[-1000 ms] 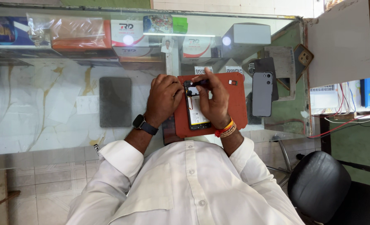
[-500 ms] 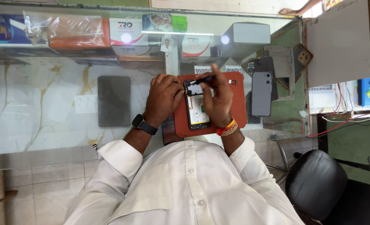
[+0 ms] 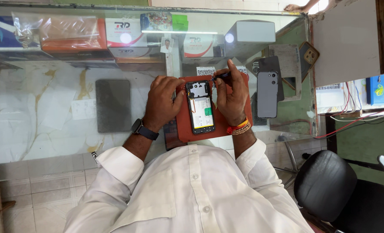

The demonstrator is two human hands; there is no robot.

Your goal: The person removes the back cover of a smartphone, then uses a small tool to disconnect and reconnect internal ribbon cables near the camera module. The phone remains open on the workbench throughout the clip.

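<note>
Right hand pinched a thin dark tool; left hand steadied the opened black phone. You did best pressing lightly.

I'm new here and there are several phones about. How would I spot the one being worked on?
Find the glass counter, then the red-brown mat in front of the person in white. The opened phone lies on it between the left hand and right hand. Unlike the grey phone beside the mat, its back is off, showing its insides.

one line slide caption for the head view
Left hand steadies an opened phone on a red mat; right hand holds a thin tool.
</note>
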